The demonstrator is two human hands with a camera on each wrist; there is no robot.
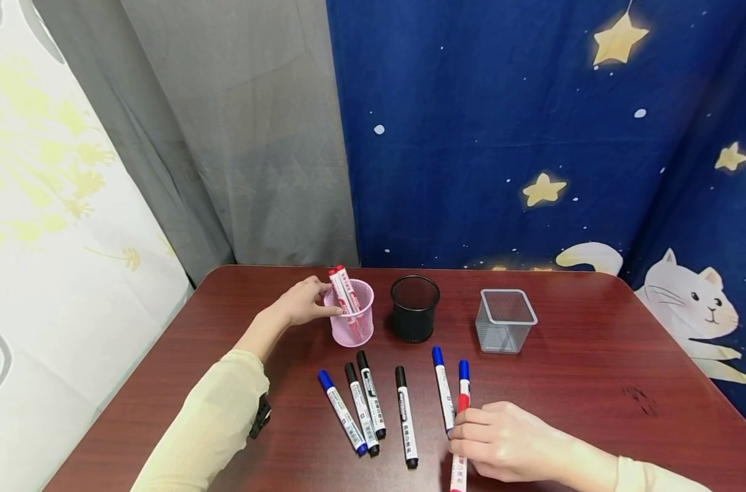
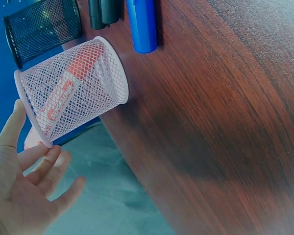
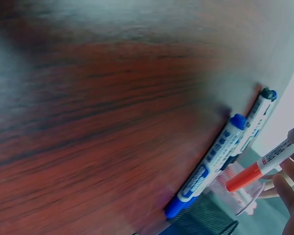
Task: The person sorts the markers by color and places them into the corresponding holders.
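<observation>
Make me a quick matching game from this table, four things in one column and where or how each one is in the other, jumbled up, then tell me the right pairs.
Column one
1. Pink mesh cup
2. Black mesh cup
3. Grey mesh holder
4. Red marker outside the containers

Column two
A. Square-topped, farthest right of the containers
B. Held in the right hand
C. Two red-capped markers standing inside it
D. Round, between the other two containers

Right pairs: 1-C, 2-D, 3-A, 4-B.
</observation>
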